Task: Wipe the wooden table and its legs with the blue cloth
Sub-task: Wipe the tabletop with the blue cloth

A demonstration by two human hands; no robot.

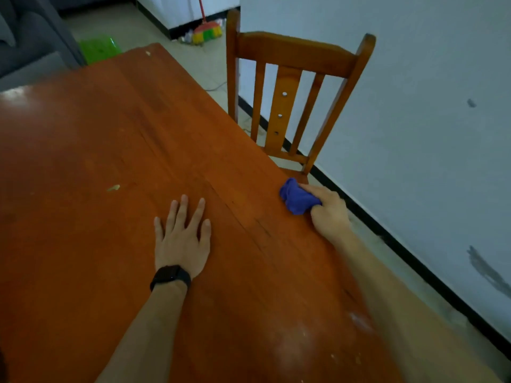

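Observation:
The reddish-brown wooden table [110,150] fills most of the view, its right edge running diagonally. A bunched blue cloth [297,199] sits on the table at that right edge. My right hand [330,212] grips the cloth from the near side, fingers curled round it. My left hand [181,236], with a black watch on the wrist, rests flat on the tabletop with fingers spread, left of the cloth. The table's legs are hidden.
A wooden chair [293,87] stands by the table's right edge, close to the white wall [428,120]. A small pale crumb [114,187] lies on the tabletop. A broom [207,31] and a green object [99,48] sit on the floor at the back.

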